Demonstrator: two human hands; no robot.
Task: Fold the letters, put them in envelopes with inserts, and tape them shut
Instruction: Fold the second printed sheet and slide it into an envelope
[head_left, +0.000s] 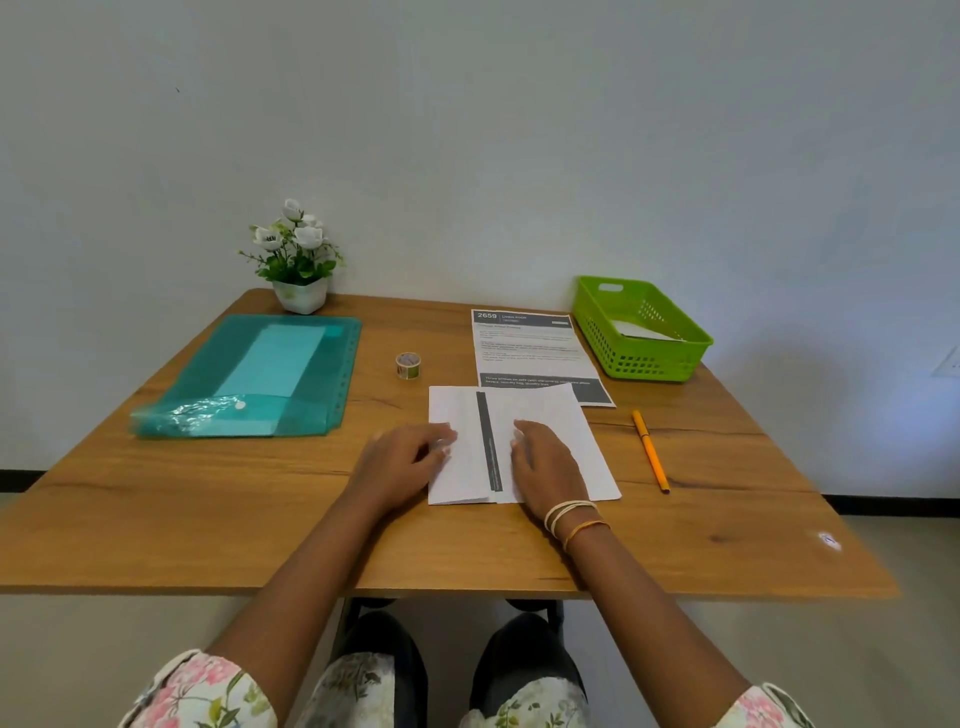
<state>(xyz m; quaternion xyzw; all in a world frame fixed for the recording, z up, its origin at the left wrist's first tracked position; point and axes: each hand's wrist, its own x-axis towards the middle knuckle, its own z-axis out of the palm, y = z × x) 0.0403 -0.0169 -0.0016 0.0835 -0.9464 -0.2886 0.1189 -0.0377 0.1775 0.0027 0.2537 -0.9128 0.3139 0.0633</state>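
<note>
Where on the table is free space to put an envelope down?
Bare wood lies along the near table edge, also between the teal folder and tape roll. Crowded: around the folded letter, printed sheet, pen, green basket.

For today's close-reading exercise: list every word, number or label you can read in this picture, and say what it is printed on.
"2659": white, in the dark header of the printed sheet lying flat beyond the folded letter.
Rest of that sheet, header line, body text and dark footer band: too small and blurred to read.
Folded letter: print shows through, unreadable.
Tape roll: coloured marks, unreadable.
Green basket, pencil, teal folder: no text visible.
</note>
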